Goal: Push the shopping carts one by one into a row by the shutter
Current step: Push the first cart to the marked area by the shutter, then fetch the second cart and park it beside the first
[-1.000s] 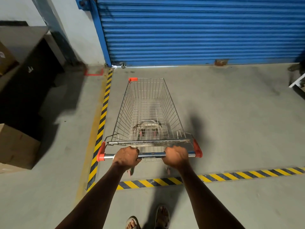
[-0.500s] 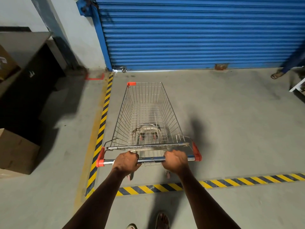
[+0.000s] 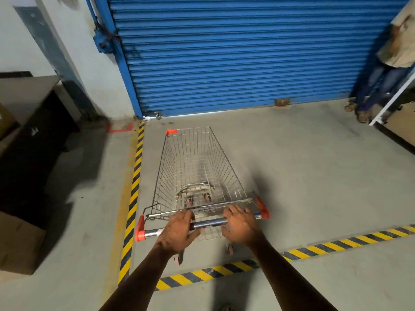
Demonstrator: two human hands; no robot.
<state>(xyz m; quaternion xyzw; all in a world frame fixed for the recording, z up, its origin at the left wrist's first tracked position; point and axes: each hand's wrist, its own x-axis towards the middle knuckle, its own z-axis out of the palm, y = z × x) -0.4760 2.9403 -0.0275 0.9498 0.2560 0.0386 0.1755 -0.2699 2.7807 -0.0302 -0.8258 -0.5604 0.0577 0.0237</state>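
An empty wire shopping cart with orange corner caps stands on the grey floor, nose toward the blue roller shutter and a short gap from it. Its chrome handle bar is nearest me. My left hand lies on the left half of the bar, fingers straightened over it and thumb below. My right hand lies on the right half the same way, fingers spread and not curled round the bar. No other cart is in view.
Yellow-black hazard tape runs along the cart's left side and across the floor behind it. A dark cabinet and a cardboard box stand at left. Another person stands by the shutter's right end, beside a white frame.
The cart has rolled forward toward the shutter and turned slightly left. Both hands, closed round the handle before, have loosened with fingers stretched out. A person has come into view at right.
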